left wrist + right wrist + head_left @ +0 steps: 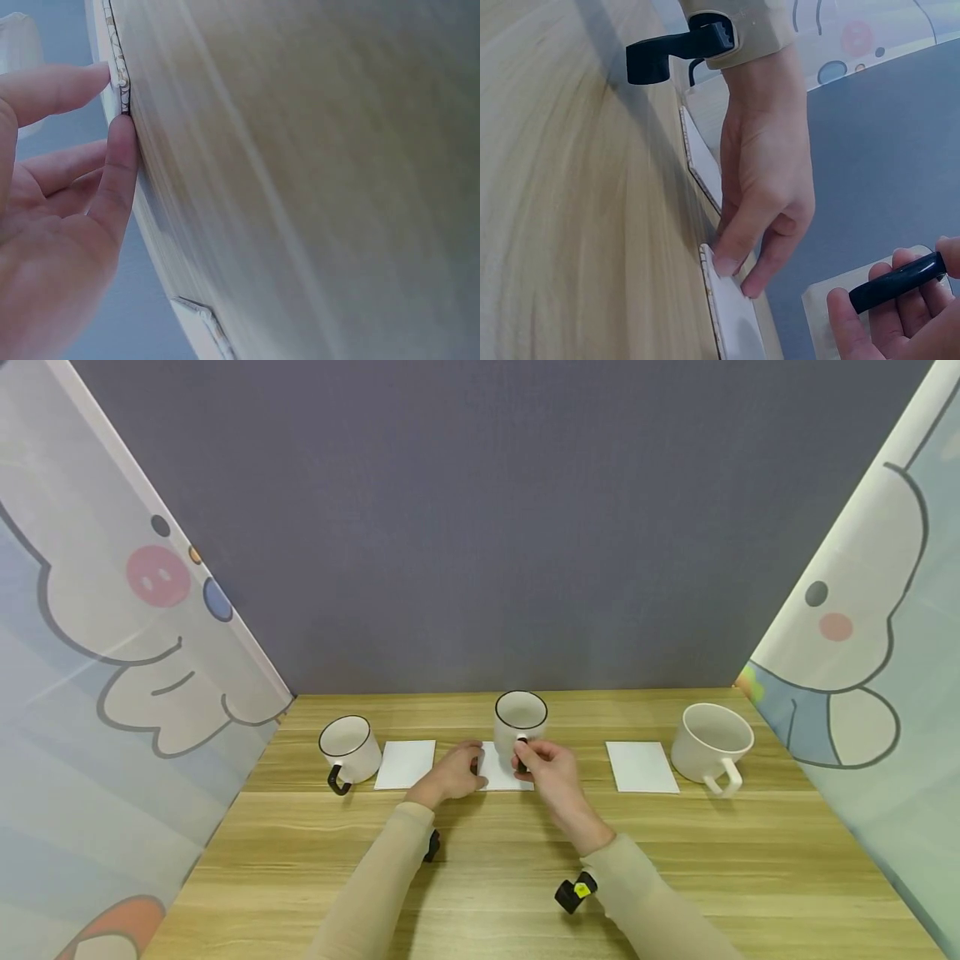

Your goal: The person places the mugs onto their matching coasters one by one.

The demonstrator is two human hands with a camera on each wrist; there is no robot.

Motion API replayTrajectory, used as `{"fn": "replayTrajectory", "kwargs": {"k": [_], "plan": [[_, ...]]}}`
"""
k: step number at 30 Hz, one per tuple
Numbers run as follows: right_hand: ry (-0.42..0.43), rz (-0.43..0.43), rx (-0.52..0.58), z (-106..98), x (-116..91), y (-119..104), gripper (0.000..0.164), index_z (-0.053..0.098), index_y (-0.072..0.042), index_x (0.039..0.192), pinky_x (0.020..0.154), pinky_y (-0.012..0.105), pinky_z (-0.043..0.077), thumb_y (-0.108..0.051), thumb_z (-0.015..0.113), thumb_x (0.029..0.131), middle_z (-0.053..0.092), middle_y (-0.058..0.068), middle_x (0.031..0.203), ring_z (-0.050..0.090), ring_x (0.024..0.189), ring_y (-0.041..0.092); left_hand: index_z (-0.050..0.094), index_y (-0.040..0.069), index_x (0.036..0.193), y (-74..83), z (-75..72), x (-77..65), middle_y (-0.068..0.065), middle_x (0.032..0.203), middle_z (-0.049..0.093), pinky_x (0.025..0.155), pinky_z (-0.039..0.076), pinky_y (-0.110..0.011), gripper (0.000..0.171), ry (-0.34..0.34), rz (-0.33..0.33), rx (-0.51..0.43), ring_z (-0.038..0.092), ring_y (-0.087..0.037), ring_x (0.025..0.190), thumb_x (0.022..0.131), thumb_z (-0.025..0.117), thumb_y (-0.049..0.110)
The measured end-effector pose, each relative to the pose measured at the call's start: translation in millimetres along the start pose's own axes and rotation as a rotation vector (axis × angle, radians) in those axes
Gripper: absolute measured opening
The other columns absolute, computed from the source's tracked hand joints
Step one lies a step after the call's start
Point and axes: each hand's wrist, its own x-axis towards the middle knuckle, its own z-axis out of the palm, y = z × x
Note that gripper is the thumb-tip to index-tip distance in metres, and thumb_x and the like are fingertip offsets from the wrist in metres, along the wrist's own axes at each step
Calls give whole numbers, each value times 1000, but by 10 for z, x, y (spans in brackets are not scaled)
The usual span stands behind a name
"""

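Observation:
My right hand (553,777) grips the black handle (900,283) of a white mug with a black rim (517,717). In the right wrist view a gap shows between this mug and the middle white square coaster (501,778), so it hangs over the coaster. At that coaster's left edge is my left hand (452,773), its thumb and a finger pinching the edge in the left wrist view. Another black-rimmed mug (358,758) with a black handle stands at the left, beside a second coaster (406,765). To the right lies a third coaster (642,767) next to a larger plain white mug (708,745).
The wooden table (495,877) ends at a dark grey panel (517,527) behind the mugs. Printed curtains with cartoon animals (112,610) flank both sides. Black devices (576,891) are strapped at my wrists.

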Motion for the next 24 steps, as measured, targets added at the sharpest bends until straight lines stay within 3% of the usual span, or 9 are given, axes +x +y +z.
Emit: {"fn": "replayTrajectory", "kwargs": {"k": [14,24], "plan": [[2,25,-8,102,45,126,28,63,14,96,68,32,57,-14,65,91,63,10,78,60,73,15,56,-3,127,23,-12,-13,-12,147,38,103,40,-39,51,0,-3,-20,45,-29,127,83,72,16],[-4,58,-32,183,64,190,29,63,14,98,71,36,57,-15,64,92,65,13,80,61,75,17,57,-3,125,7,-21,-17,-13,145,39,101,41,-40,50,-2,6,-22,47,-29,125,82,74,15]]}}
